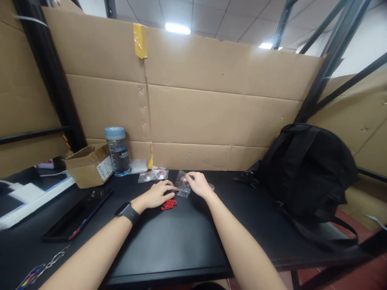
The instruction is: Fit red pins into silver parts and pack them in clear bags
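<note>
My right hand (pixel 198 183) is closed on the upper right side of a small clear plastic bag (pixel 183 191). Something small and red shows inside the bag, close to the fingertips. To the left, my left hand (pixel 159 194) rests low over the table with fingers stretched toward the bag and thumb apart. A small dark bit at its fingertips is too unclear to name. Just below the left thumb lies a little pile of thin red pieces (pixel 169 204). Behind the hands are more clear bags (pixel 154 174) with small red and pale contents.
On the black table (pixel 169 249) stand a water bottle (pixel 117 153) and an open cardboard box (pixel 90 167). A tablet-like device (pixel 78 215), power strip (pixel 39 201) and keychain (pixel 45 266) lie left. A black backpack (pixel 308 173) sits right. Cardboard panels (pixel 196 108) wall the back.
</note>
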Action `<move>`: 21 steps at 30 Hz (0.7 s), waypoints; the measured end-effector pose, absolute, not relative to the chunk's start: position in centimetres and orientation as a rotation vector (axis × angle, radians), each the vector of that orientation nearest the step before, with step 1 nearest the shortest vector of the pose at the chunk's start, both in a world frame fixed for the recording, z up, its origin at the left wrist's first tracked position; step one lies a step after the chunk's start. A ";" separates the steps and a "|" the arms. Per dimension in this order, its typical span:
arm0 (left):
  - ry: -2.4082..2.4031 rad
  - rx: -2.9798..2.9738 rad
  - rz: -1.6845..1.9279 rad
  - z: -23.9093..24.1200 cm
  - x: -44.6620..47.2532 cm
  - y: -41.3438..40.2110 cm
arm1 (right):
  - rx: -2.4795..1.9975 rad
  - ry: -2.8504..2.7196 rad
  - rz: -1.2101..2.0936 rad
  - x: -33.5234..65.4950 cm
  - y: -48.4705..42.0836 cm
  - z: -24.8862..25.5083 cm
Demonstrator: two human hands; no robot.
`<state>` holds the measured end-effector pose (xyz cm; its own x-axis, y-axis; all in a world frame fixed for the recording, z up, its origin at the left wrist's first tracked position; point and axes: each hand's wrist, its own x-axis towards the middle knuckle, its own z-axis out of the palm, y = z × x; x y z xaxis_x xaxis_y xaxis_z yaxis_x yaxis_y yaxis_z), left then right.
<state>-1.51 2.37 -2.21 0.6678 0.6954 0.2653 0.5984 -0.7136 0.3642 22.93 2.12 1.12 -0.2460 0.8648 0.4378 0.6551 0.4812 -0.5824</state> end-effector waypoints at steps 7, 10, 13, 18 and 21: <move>1.010 2.646 0.546 -1.9 -1.8 2.4 | -1.246 -1.925 0.401 23.4 2.7 1.0; 0.990 2.643 0.561 -1.8 -1.9 2.4 | -1.243 -1.888 0.411 23.4 2.9 1.0; 0.982 2.644 0.578 -2.0 -1.9 2.5 | -1.240 -1.843 0.403 23.6 3.1 1.0; 1.007 2.633 0.575 -2.2 -2.0 2.7 | -1.260 -1.753 0.372 24.4 3.6 1.0; 0.998 2.628 0.587 -2.1 -1.9 2.6 | -1.263 -1.713 0.353 24.9 3.6 1.3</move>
